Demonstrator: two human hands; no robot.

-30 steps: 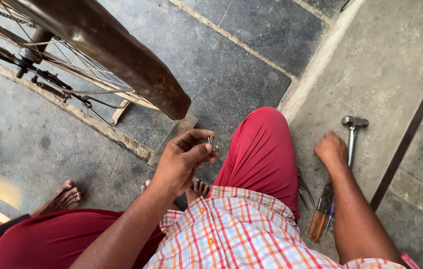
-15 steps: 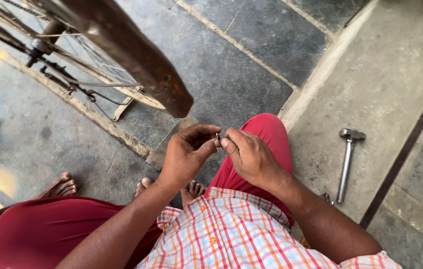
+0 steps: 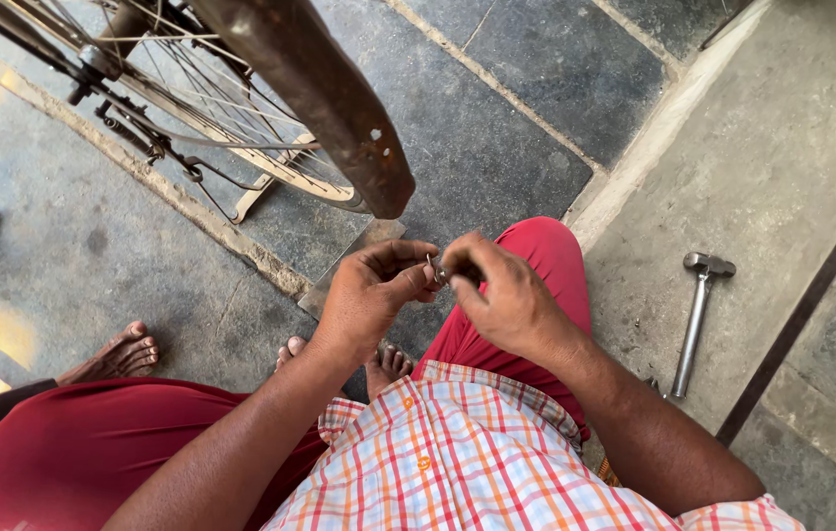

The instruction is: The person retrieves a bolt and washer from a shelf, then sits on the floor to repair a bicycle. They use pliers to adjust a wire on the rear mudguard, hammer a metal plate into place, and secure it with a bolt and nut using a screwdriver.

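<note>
Both hands meet over the lap of a person in a checked shirt (image 3: pixel 457 462) and red trousers (image 3: pixel 526 265). The left hand (image 3: pixel 369 300) and the right hand (image 3: pixel 502 295) pinch one small metal part (image 3: pixel 437 268) between their fingertips, just above the right knee; its kind is too small to tell, and whether it is being fitted, loosened or only turned over cannot be told either. How far the work has got does not show: the part is off the bicycle and held in both hands, and nothing is visibly finished. No box, tray or tin is in view. On the floor (image 3: pixel 782 177) to the right lies a hammer (image 3: pixel 695 320), untouched. Farther off stands a bicycle wheel (image 3: pixel 231 138) under a rusty mudguard (image 3: pixel 320 93). Bare feet (image 3: pixel 113 356) show at the left.
</note>
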